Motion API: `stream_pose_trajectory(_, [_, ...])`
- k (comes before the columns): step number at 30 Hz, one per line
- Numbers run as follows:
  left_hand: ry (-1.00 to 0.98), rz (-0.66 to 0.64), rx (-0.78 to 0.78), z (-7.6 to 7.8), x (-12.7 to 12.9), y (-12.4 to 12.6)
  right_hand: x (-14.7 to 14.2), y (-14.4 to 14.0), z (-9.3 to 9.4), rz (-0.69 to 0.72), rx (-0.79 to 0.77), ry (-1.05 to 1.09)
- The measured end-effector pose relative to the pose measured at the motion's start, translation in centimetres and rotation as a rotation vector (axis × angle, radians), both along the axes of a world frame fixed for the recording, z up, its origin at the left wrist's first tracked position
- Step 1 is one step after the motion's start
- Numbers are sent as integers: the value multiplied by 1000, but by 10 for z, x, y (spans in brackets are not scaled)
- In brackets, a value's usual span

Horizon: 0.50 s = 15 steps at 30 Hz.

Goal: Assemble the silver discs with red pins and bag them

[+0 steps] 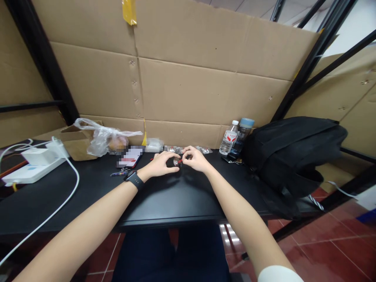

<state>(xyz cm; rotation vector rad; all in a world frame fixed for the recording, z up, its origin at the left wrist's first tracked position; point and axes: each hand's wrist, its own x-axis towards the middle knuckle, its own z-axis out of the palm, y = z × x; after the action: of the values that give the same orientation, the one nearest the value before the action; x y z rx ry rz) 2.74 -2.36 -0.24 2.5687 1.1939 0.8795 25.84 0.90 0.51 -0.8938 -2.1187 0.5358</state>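
Both of my arms reach forward over a black table (176,196). My left hand (162,164), with a black band on its wrist, and my right hand (196,159) meet at the far middle of the table. Between their fingertips they pinch a small clear part with a red piece (178,161). What the part is cannot be made out at this size. Several small clear plastic bags (188,149) lie just behind the hands, against the cardboard wall.
A black backpack (293,156) fills the table's right end, with a water bottle (229,138) and a blue-lidded flask (241,137) beside it. At left lie a white power strip with cable (32,166), a cardboard box (75,143), a plastic bag (105,139) and a phone (131,156).
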Motion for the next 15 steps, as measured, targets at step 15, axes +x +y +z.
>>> stream_pose_trajectory(15, [206,285,121,-25,-29,31,43,7,14,191,-197,-382])
